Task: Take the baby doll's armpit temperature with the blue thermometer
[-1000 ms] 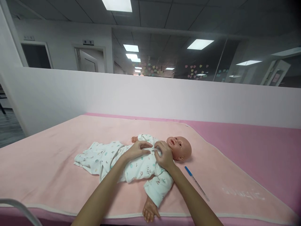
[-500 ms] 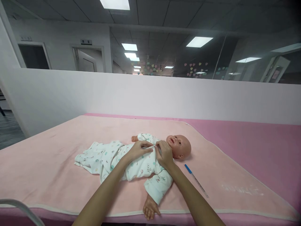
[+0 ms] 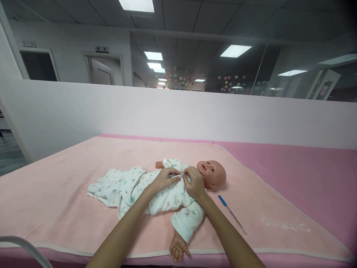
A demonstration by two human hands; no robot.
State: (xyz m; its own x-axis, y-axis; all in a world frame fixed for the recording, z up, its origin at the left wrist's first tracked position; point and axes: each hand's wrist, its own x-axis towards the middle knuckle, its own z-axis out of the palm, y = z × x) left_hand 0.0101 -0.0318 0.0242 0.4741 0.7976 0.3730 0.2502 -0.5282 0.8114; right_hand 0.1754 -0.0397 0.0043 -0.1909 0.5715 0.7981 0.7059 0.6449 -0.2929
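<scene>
A baby doll (image 3: 219,173) lies on its back with its head to the right, dressed in a white printed romper (image 3: 164,199). At its chest my left hand (image 3: 165,179) is closed, thumb and fingers pinching the romper's front edge. Just beside the neck, my right hand (image 3: 195,183) pinches the same edge close to the left one. A thin strip of pale cloth shows between the two pinches. My fingers hide any fastener there. One doll arm stretches toward me, its bare hand (image 3: 178,247) lying palm down near the bed's front edge.
A blue-capped pen (image 3: 231,212) lies right of my right forearm on the peach blanket (image 3: 64,208). Pink bedding (image 3: 301,171) shows beyond the blanket. A white partition (image 3: 178,113) stands behind. At the lower left a grey curved tube (image 3: 26,245) crosses the corner.
My hands keep their pinch at the doll's chest, with only tiny finger movement. The whole view has shifted very slightly; doll and pen have not visibly moved.
</scene>
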